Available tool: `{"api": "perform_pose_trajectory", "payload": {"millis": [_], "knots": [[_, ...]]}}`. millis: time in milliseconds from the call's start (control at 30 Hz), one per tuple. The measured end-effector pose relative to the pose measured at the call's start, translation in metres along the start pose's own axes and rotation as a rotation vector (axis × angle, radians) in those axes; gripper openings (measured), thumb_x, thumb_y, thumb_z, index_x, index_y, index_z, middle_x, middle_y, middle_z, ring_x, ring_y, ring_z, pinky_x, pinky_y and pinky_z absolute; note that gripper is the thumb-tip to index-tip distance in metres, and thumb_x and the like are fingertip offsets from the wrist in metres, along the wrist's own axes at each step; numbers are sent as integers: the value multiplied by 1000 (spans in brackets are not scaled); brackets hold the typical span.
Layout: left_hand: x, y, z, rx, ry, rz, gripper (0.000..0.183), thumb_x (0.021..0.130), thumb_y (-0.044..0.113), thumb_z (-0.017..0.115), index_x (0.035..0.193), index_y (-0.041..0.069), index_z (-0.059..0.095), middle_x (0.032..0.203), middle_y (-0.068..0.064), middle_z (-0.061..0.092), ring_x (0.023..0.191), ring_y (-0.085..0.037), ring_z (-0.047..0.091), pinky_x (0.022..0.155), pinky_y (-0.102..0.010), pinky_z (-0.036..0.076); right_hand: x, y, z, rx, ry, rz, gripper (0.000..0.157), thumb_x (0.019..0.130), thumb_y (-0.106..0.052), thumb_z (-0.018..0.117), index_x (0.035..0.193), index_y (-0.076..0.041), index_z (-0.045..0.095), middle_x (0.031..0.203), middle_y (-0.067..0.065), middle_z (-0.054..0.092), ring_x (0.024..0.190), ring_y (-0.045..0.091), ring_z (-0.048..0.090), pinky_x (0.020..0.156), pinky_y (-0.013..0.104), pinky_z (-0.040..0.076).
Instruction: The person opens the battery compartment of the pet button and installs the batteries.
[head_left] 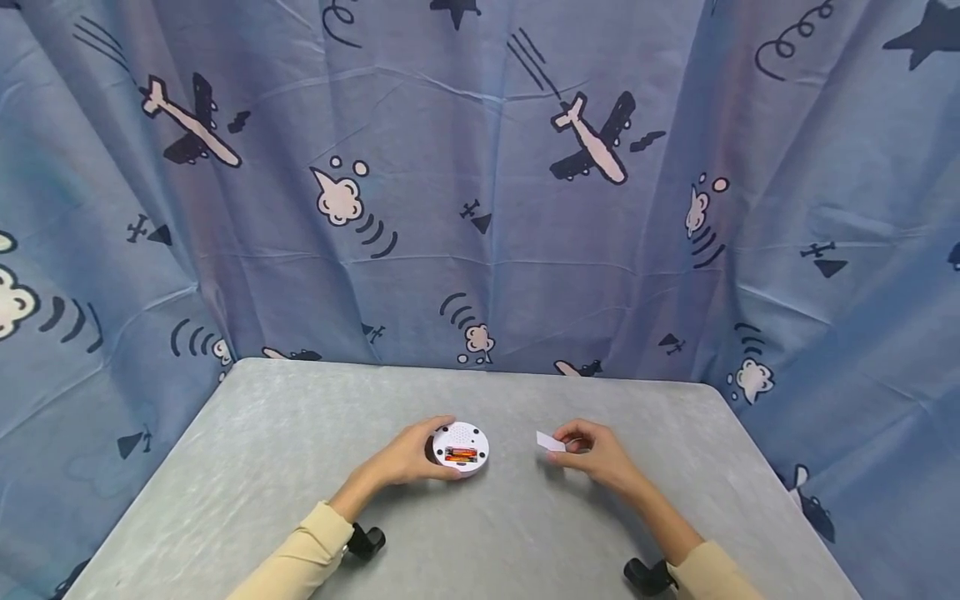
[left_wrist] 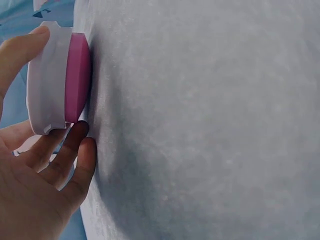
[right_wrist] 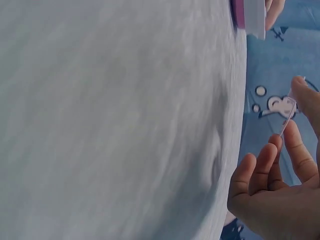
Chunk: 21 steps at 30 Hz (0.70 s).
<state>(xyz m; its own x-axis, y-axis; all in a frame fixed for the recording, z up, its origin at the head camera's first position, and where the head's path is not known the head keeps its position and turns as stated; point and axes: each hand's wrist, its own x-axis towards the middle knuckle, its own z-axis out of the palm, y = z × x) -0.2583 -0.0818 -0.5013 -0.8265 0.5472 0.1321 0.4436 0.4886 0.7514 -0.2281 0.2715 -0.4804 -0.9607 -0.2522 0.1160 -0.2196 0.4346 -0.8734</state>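
My left hand holds a round white battery-powered device by its edge, thumb on the near side and fingers on the far side. Two red and black batteries lie side by side in its uncovered compartment, which faces up. In the left wrist view the device's lower part is pink and sits close over the table. To the right, my right hand pinches a small flat white battery cover between thumb and fingers. The right wrist view shows this cover edge-on, raised above the table.
Both hands are over a light grey table. Behind it hangs a blue curtain printed with planes and clouds, reaching down to the table's back edge. Black wrist cameras are strapped on both wrists.
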Motion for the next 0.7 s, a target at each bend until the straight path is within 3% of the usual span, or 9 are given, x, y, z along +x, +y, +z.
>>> {"api": "perform_pose_trajectory", "payload": {"millis": [367,700], "knots": [[-1,-7,0,-28,10,-20,88,76,30,91,145,-3,49,140,-21,55,127,-35,52,107,-51,38,35,-22,58,17,-96,-40,29,81,-16,88,101,-5,71,95,6,63,85,22,57,68,28,44],[-2,2,-2,-4,-7,-1,85,79,31,89,145,-4,48,139,-20,55,124,-33,53,103,-51,41,50,-38,88,-37,-150,-153,28,79,-15,90,97,-6,71,92,1,65,81,28,59,64,27,46]]}}
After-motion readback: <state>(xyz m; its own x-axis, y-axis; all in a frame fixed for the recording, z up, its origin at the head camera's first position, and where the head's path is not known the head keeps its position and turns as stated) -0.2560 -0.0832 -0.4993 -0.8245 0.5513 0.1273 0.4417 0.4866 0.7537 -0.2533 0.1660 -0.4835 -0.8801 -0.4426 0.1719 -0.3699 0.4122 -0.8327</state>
